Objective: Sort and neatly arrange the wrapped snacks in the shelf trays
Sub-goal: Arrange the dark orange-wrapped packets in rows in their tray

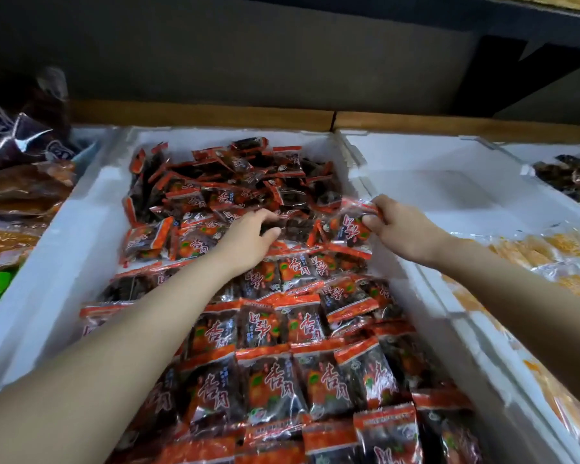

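A white foam tray holds many red-and-black wrapped snacks. Near me the packs lie in overlapping rows; at the far end they sit in a loose heap. My left hand reaches into the middle of the tray, its fingers curled over a dark pack in the heap. My right hand pinches the top edge of one snack pack at the tray's right side, lifting it just above the rows.
To the right stands a white foam tray with yellow wrapped snacks nearer me. Another tray at far right holds dark snacks. Left are orange-brown packs and purple bags. A wooden ledge runs behind.
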Available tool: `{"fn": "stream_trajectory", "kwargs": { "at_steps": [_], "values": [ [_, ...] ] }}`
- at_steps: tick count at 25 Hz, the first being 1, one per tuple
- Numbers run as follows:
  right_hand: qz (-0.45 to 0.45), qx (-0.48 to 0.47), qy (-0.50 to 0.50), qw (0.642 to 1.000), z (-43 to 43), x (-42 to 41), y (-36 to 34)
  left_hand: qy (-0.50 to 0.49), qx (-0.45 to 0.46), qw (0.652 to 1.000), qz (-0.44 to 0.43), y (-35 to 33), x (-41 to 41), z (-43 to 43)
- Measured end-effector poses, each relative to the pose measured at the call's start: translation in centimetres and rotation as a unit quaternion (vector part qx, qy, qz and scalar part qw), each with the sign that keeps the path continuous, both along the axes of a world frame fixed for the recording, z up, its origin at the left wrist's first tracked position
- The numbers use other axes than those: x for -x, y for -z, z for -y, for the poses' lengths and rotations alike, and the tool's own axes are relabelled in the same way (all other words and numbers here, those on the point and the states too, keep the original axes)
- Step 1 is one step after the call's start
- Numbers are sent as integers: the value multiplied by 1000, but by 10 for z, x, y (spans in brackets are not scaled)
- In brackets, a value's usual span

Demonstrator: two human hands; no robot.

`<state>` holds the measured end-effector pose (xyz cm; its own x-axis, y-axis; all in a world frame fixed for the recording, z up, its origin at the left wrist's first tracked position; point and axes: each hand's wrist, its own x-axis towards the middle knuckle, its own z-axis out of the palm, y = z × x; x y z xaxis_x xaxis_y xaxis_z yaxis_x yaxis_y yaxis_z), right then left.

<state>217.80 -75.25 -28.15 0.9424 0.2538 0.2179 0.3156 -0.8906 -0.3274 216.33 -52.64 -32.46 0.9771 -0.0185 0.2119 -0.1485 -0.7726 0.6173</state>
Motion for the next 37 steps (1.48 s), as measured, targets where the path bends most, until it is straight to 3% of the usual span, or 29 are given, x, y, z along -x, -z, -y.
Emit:
{"fn": "stream_trajectory", "kwargs": {
  "at_steps": [4, 6, 8, 11, 16, 18, 20, 24, 29, 31, 35, 37],
  "values": [
    [12, 251, -8, 968, -7, -19, 8, -30, -82, 995, -40, 6, -30, 4],
    [55, 330, -16, 942, -12, -21, 12, -36, -111, 990, -84, 0, -37, 7],
    [90, 307, -45, 946, -14, -20, 14, -52, -132, 983, -118, -6, -42, 6],
    [46, 225, -85, 969, -12, -14, 15, -88, -110, 983, -115, -15, -42, 5],
    [81, 310, -90, 943, -13, -12, 24, -96, 17, 994, 57, -29, -19, 17],
    [82, 299, -93, 946, -15, -11, 23, -57, 85, 992, 72, -38, -16, 22],
    [83, 294, -97, 947, -14, -9, 20, 10, 95, 995, 36, -42, -15, 31],
    [73, 306, -104, 944, -9, -7, 18, 85, -51, 994, -35, -20, -16, 56],
    [70, 249, -95, 961, -7, -8, 22, 92, -199, 976, 2, -11, -15, 62],
    [49, 211, -108, 970, -3, -7, 20, 115, -218, 969, 12, -10, -12, 60],
    [41, 241, -122, 962, 1, -5, 23, 116, -221, 968, 11, -4, -8, 61],
    [40, 160, -127, 978, 3, 0, 19, 118, -236, 964, 16, -1, -6, 63]
  ]
}}
